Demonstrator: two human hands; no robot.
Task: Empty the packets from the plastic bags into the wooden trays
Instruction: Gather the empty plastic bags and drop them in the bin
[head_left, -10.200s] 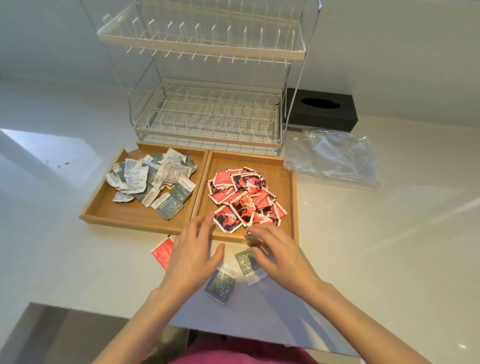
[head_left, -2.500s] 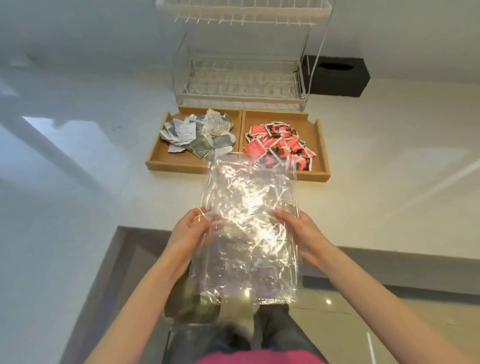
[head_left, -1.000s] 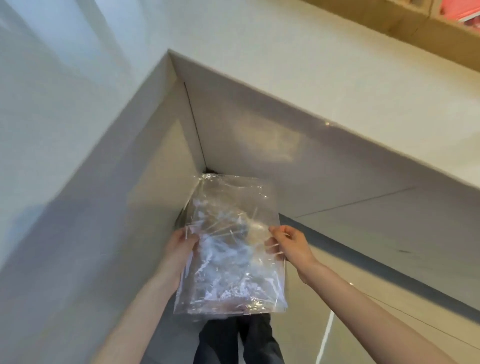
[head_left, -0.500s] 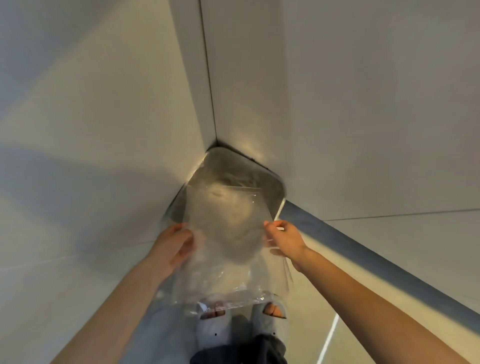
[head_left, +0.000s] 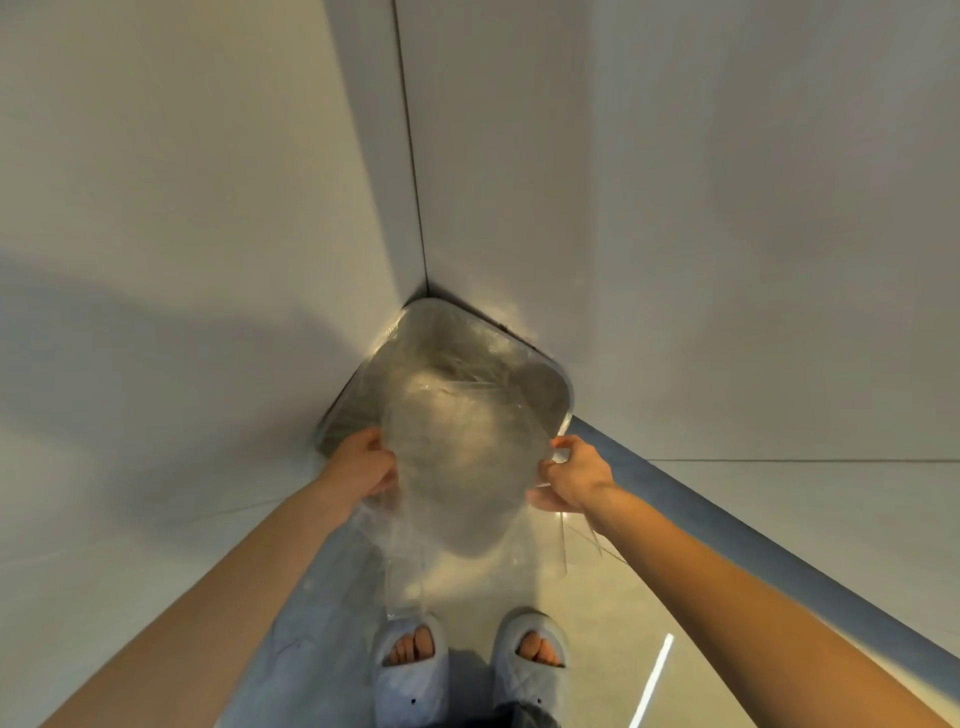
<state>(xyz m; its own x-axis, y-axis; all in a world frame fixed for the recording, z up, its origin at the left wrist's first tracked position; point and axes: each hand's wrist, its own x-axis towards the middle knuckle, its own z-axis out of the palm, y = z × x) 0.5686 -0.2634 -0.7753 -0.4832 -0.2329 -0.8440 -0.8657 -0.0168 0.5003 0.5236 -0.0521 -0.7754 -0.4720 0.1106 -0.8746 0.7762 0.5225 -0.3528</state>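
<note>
I look straight down at the floor. A clear, empty plastic bag (head_left: 462, 467) hangs between my hands, just above a lined waste bin (head_left: 540, 384) in the corner under the counter. My left hand (head_left: 366, 465) pinches the bag's left edge and my right hand (head_left: 574, 470) pinches its right edge. The bag's lower end droops toward my feet. The wooden trays and packets are out of view.
White cabinet panels (head_left: 208, 208) close in on the left and at the back, meeting at a corner behind the bin. A dark skirting strip (head_left: 753, 551) runs along the floor to the right. My feet in pale slippers (head_left: 467, 660) stand just in front.
My view swung from the counter with the trays down to the floor corner. Both hands carried the empty bag down and forward over the bin.
</note>
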